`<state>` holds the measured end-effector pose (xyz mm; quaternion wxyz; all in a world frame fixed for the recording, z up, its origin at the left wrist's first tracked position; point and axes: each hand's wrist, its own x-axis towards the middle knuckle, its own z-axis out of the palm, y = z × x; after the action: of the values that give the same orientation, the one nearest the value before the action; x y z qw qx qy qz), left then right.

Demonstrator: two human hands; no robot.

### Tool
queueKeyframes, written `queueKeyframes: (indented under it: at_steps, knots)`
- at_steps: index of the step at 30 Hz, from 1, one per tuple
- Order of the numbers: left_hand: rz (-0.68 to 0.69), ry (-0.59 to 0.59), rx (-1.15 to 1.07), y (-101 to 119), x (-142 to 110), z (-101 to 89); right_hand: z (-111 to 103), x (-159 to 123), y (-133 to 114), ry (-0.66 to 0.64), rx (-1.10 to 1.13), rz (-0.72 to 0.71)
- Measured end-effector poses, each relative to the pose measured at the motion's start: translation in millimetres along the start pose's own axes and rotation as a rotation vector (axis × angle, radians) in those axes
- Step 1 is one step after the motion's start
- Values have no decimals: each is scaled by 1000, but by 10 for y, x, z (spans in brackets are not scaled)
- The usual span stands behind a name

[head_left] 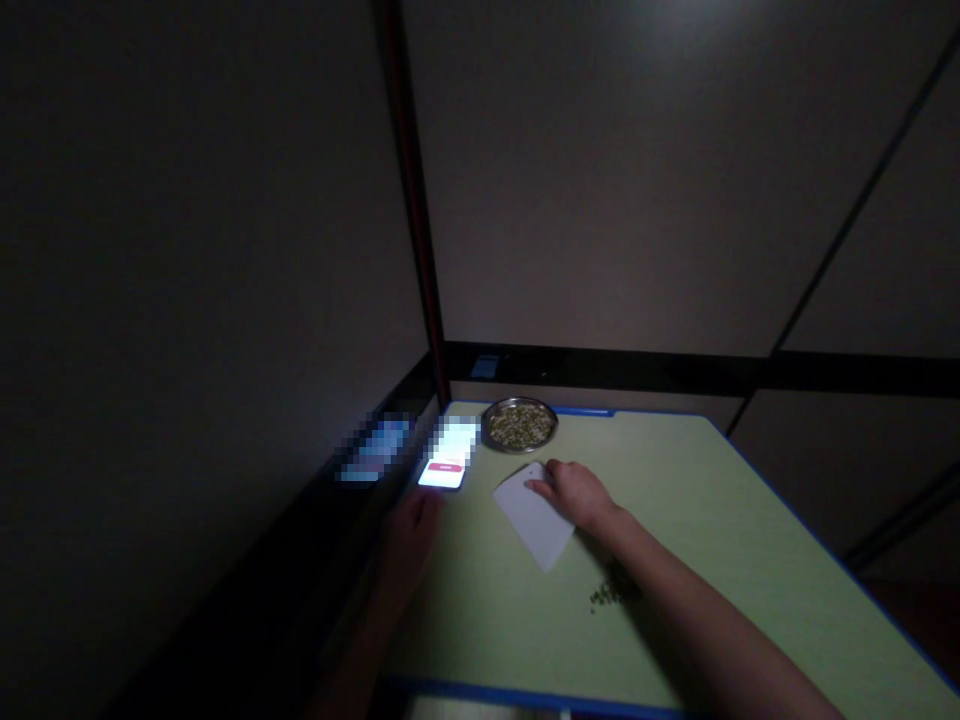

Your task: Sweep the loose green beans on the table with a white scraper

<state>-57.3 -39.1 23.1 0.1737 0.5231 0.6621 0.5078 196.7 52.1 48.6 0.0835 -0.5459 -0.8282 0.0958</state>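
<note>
My right hand [577, 492] is closed on the upper right edge of a white sheet of paper or card [536, 518], its thumb lying over the face. A small dark spot shows near the sheet's top corner, and the sheet slants over the green table top [480, 620]. Beneath my right forearm lies a small scatter of dark greenish seeds or beans [611, 588], partly covered by the arm. In shadow at the table's left side, my left hand [415, 520] is just below a lit phone [448, 470]; its fingers look bent, but dimness hides whether they grip anything.
A round metal plate [487, 440] holding many pale and greenish seeds stands at the back left, beside the phone. Walls close in at the left and back, with a dark glossy band [600, 375] along them. Blue edging [817, 540] runs round the table.
</note>
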Motion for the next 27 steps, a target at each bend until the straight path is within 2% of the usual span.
queueKeyframes:
  at_steps: [4, 7, 10, 15, 19, 27]
  knots:
    - [-53, -3, 77, -122, -50, -146, -66, -1, 16, -12, 131, -108]
    - [-69, -2, 146, -147, -79, -198, -195, 20, 150, 21, 187, -111]
    - [-53, 1, 195, -140, -94, -211, -368, 46, 379, 48, 149, -53]
    - [-58, -16, 231, -164, -96, -206, -575, 51, 728, 73, -1, 148]
    - [-77, -32, 276, -213, -84, -209, -532, 25, 776, 93, -52, 254]
    - [-57, -22, 270, -259, -88, -192, -384, 31, 616, 112, -42, 315]
